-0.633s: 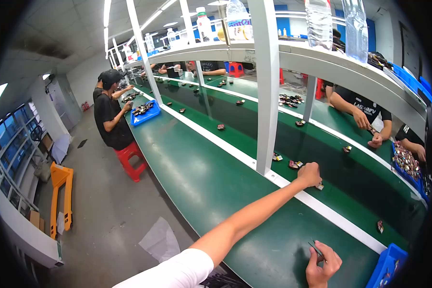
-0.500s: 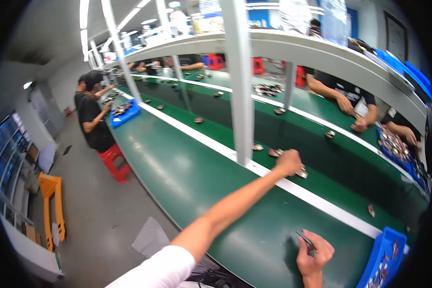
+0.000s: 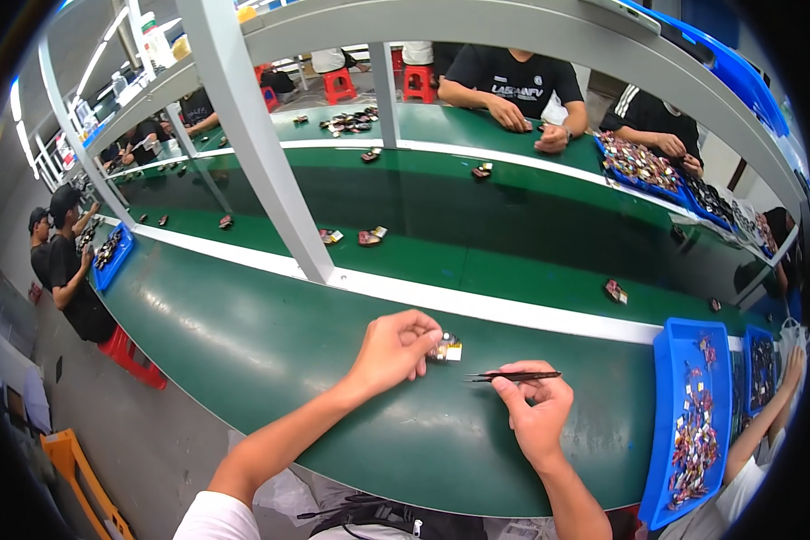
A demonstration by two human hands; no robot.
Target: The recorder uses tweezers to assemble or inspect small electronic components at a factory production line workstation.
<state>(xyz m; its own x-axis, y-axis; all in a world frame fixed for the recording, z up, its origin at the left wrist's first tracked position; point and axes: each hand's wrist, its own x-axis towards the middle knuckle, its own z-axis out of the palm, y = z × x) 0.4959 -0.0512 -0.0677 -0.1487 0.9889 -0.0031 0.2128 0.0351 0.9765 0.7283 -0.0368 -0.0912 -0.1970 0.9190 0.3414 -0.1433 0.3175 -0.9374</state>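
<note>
My left hand (image 3: pixel 391 353) is closed, pinching a small electronic assembly (image 3: pixel 447 347) over the green work surface (image 3: pixel 243 333). Dark parts and a white and yellow patch show on it; the fingers cover the rest. To its right, my right hand (image 3: pixel 540 409) grips black tweezers (image 3: pixel 526 376) between thumb and fingers. Their tips point left toward the assembly and stay apart from it. Similar small assemblies lie beyond the white rail, among them one with a yellow and white patch (image 3: pixel 372 236) and a reddish one (image 3: pixel 616 291).
A blue tray (image 3: pixel 664 409) of small colourful parts stands at right, with another blue tray (image 3: pixel 759 369) behind it. A grey post (image 3: pixel 270 171) rises from the white rail (image 3: pixel 477 315). Co-workers sit across the belt and at far left; another person's arm (image 3: pixel 765 418) reaches in at right.
My left hand has come back from beyond the rail with the small assembly, close to my right hand. The tweezers now point left. The view has swung to the right.
</note>
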